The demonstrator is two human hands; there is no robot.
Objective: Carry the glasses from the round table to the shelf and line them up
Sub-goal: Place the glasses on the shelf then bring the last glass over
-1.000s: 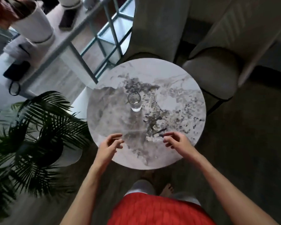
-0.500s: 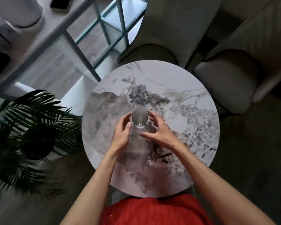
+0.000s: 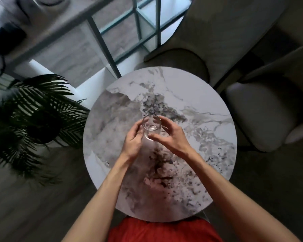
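Observation:
One clear drinking glass stands out above the middle of the round marble table. My left hand cups its left side and my right hand wraps its right side, fingers curled around the wall. Both hands hold it. The glass looks slightly raised and tilted toward me, though its base is partly hidden by my fingers. No other glass shows on the table. The shelf with a metal frame runs across the upper left.
A dark potted palm stands close to the table's left edge. Two grey upholstered chairs crowd the far and right sides of the table. A black device with a cord lies on the shelf top at far left.
Both hands came forward from the table's near edge and closed around the glass. The glass now appears larger and nearer the camera than half a second ago.

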